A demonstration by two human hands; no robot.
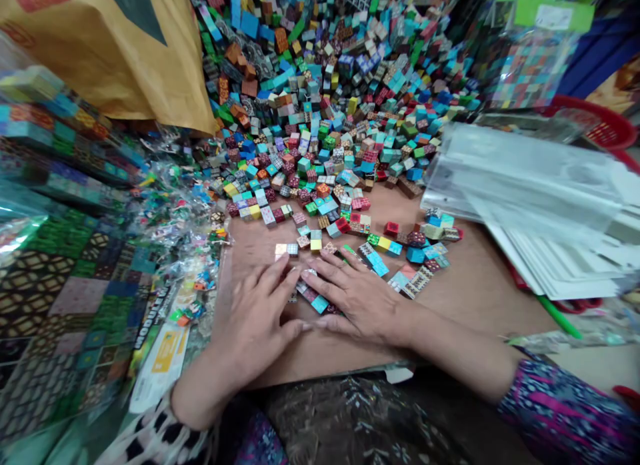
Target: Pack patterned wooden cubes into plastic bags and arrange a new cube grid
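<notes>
Teal cube [320, 304] beside open right grip [357, 298]

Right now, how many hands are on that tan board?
2: the left hand and the right hand, side by side on the tan board among small patterned blocks. No others show.

I can just read big dark letters that look like MODULAR on the side of a box [155, 315] by the table. The yellow label [167, 350] under them and the white sticker [553, 16] on the green tag [520, 12] are too blurry for me to read
</notes>
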